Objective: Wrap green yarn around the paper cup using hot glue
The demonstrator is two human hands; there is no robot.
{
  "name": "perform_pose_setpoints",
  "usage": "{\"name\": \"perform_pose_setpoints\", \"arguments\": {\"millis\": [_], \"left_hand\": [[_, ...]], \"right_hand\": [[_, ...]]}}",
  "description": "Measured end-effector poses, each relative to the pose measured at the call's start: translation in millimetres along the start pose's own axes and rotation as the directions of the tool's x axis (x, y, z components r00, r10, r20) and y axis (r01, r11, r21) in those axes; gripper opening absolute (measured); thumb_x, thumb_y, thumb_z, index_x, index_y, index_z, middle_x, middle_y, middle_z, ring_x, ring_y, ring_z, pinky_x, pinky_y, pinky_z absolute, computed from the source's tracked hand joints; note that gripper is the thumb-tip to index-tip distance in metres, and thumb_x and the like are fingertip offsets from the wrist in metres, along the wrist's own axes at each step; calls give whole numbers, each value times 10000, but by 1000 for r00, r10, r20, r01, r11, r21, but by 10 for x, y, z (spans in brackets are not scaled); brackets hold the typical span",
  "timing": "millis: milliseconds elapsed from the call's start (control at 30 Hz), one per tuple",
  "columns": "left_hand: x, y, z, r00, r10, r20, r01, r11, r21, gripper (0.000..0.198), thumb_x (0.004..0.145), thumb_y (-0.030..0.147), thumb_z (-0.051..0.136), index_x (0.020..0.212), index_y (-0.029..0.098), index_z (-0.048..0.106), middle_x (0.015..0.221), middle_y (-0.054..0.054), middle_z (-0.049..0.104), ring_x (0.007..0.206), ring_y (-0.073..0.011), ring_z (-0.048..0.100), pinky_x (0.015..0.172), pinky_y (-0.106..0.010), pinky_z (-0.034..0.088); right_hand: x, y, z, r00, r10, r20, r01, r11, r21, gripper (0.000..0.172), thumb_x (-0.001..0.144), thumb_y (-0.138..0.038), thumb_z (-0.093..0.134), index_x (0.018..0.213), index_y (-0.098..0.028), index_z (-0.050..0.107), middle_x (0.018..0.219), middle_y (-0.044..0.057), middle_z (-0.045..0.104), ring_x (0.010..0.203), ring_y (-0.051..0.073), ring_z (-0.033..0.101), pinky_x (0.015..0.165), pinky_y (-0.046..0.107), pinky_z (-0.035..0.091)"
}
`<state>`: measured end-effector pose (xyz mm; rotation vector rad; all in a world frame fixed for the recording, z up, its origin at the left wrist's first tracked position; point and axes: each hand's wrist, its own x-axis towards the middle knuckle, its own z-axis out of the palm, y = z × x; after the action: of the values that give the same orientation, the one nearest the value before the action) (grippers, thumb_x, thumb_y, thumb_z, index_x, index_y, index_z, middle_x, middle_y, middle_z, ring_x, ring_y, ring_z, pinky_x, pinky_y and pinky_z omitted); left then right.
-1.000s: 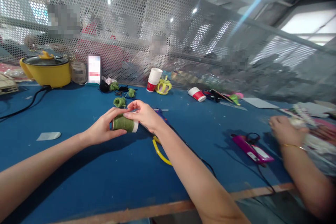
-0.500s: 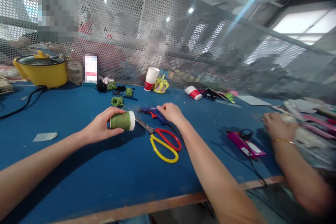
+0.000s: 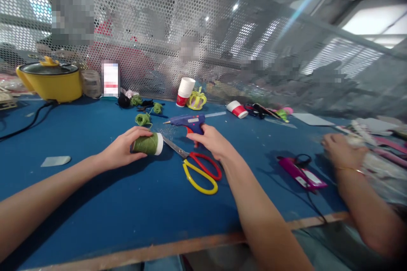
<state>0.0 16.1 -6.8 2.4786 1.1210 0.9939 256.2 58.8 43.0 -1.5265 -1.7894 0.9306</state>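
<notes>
Over the blue table (image 3: 121, 211), your left hand (image 3: 121, 148) pinches the yarn-wrapped cup (image 3: 146, 145); your right hand (image 3: 214, 140) grips the glue gun (image 3: 193, 121). Keep fingers off its tip (image 3: 167, 122) (probably hot).

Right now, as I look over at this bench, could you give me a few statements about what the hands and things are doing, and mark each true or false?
1. The left hand holds a cylinder wrapped in green yarn. True.
2. The right hand grips the scissors. False: the right hand grips a blue glue gun; the scissors lie on the table.
3. The scissors have one red handle and one yellow handle. True.
4. The yellow pot stands uncovered. False: its lid is on.
5. A red-and-white cup lies on its side. True.
</notes>
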Motion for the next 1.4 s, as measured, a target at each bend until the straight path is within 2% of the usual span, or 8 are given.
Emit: {"name": "perform_pose_setpoints", "arguments": {"millis": [67,167,267,467,833,1400], "left_hand": [[0,-19,3,1000,0,-6,0,1000,1,407,752,270,599,1121,191,448,1181,-116,487,1130,-247,459,955,-421,385],[-3,-35,6,1000,0,3,0,1000,-5,397,758,270,596,1120,192,451,1184,-118,483,1130,-251,457,953,-429,386],[-7,-39,7,1000,0,5,0,1000,-13,398,758,271,597,1122,202,451,1180,-114,485,1124,-253,461,953,-432,386],[-4,-34,-4,1000,-10,25,11,1000,-11,402,757,278,597,1124,205,450,1160,-109,498,1122,-256,461,942,-432,398],[-1,-32,-9,999,-4,37,4,1000,-10,406,758,273,595,1128,189,449,1162,-115,496,1118,-253,460,942,-421,396],[-5,-63,16,997,-80,-16,79,995,-62,424,729,308,625,1104,198,459,1107,-91,514,1046,-235,499,867,-384,435]], "right_hand": [[-113,-87,1,997,10,74,-14,998,59,147,682,-260,605,679,-138,523,492,-29,515,414,92,507,437,215,405],[-225,-173,41,991,-21,131,9,996,90,149,689,-265,604,671,-134,536,474,-28,525,380,78,484,415,206,392],[-294,-229,77,986,-64,151,54,996,70,152,701,-264,591,640,-135,539,413,-45,485,352,62,432,410,198,384],[-365,-286,74,980,-68,185,69,998,4,219,727,-321,566,601,-144,544,419,-40,487,358,60,438,404,190,384],[-377,-325,103,979,-28,204,37,999,-39,198,727,-275,562,583,-143,530,394,-49,461,343,55,427,403,183,377],[-410,-332,92,975,-44,216,64,994,-84,198,730,-284,563,591,-144,553,408,-37,484,348,63,445,388,181,385]]}}
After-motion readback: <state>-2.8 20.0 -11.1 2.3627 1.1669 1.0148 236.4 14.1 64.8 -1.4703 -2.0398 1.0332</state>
